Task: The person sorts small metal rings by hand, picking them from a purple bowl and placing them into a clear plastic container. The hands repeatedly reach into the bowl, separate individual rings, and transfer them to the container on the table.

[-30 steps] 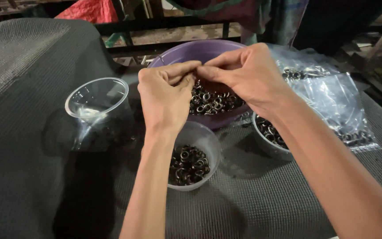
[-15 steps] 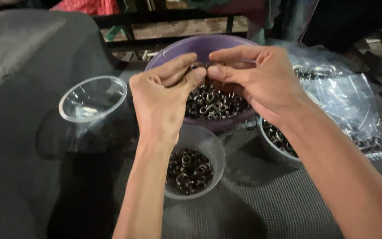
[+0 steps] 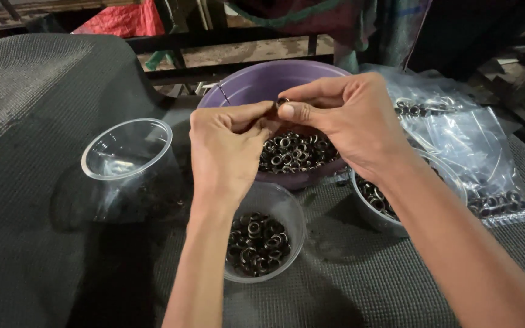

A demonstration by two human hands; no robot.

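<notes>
- The right hand (image 3: 350, 124) and left hand (image 3: 229, 149) meet fingertip to fingertip, pinched together on one small dark metal ring (image 3: 282, 101), as they were a second ago; only the view has shifted.
- Just below them lies the round purple plastic bowl (image 3: 244, 91), holding a heap of like rings.
- Nearer, a clear plastic cup of rings (image 3: 256, 234) stands under the left wrist; another ring-filled cup (image 3: 375, 200) is partly hidden by the right forearm.
- A clear cup without rings (image 3: 126, 152) stands to the left on the dark mesh-covered table (image 3: 31, 243); clear plastic bags (image 3: 475, 152) lie to the right.
</notes>
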